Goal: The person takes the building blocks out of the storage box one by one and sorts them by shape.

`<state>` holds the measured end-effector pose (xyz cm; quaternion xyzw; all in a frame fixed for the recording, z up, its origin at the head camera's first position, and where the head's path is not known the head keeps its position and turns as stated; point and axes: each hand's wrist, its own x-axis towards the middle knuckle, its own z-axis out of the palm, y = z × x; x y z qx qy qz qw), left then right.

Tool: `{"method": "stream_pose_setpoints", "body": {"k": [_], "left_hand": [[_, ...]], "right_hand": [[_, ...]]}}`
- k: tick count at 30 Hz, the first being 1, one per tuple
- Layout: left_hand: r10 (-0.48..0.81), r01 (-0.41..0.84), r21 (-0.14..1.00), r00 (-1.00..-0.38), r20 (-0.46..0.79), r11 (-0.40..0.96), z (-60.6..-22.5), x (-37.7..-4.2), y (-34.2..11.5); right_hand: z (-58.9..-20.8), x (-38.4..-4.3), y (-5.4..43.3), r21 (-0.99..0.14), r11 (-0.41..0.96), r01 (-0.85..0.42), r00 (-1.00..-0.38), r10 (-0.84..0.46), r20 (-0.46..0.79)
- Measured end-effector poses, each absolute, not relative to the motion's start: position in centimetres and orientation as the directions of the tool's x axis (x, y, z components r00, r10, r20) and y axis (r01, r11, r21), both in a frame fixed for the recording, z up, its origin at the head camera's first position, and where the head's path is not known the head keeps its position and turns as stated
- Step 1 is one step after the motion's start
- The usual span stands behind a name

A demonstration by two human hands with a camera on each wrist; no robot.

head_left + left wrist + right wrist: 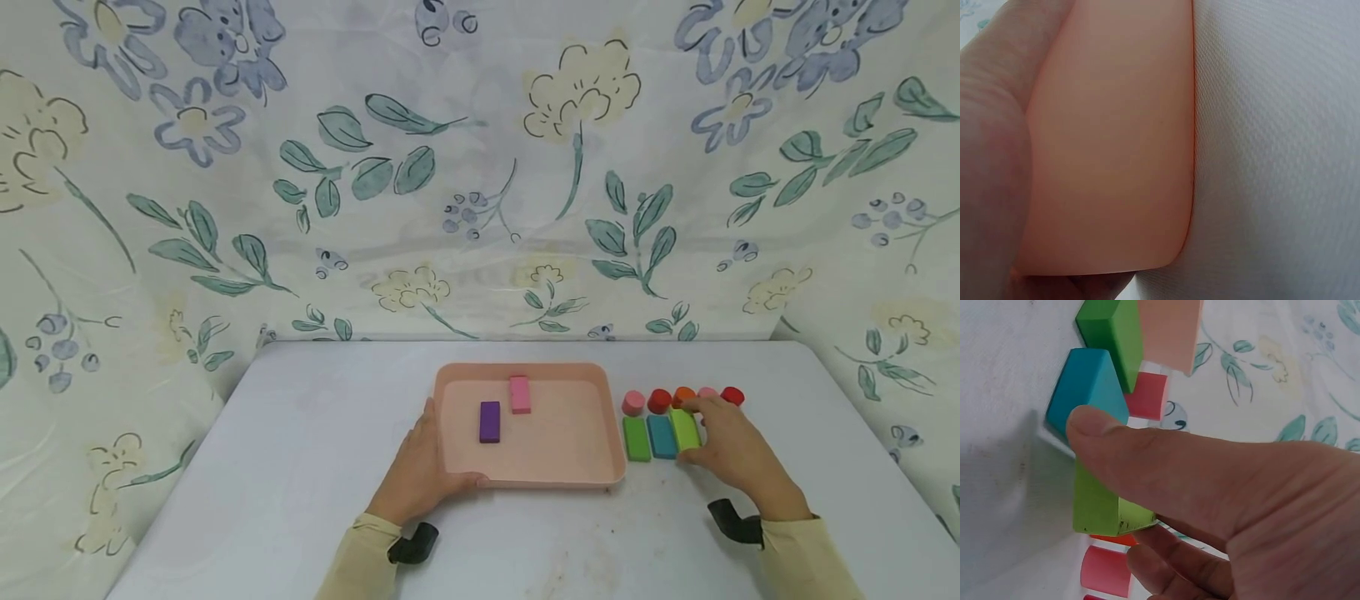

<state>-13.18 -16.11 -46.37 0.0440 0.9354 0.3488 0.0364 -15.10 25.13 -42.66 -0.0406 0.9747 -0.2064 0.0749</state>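
My right hand (pixel 738 446) pinches a lime green rectangular block (pixel 685 430) by its ends, thumb at the near end. In the right wrist view, the block (pixel 1095 503) is tilted under the thumb. Just left of it stand a blue block (pixel 662 437) and a green block (pixel 637 439). A peach tray (pixel 555 468) sits at mid-table, with a purple block (pixel 490 422) and a pink block (pixel 520 395) inside. My left hand (pixel 422 471) grips the tray's near-left corner, thumb along the front wall, fingers along the left side.
Behind the blocks runs a row of short cylinders: a pink one (pixel 633 403), a red one (pixel 660 401), an orange one (pixel 684 397) and more partly behind my right hand. The white table (pixel 315 433) meets a flower-patterned cloth (pixel 480 275) at the back and sides.
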Motion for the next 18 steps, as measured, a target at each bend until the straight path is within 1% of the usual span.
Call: {"method": "stream_pose_setpoints", "body": {"k": [5,18], "left_hand": [[0.105,0.056,0.662,-0.994,-0.034,0.748,-46.38,-13.18,-16.12],[0.117,0.067,0.673,-0.993,-0.030,0.737,-46.49,-13.26,-16.20]], "right_hand": [[-42.92,-15.22,25.25,-0.407,0.913,-0.023,-0.985,-0.091,-0.149],[-43.52,-15.35,25.39,-0.395,0.919,-0.010,-0.983,-0.083,-0.167]]}}
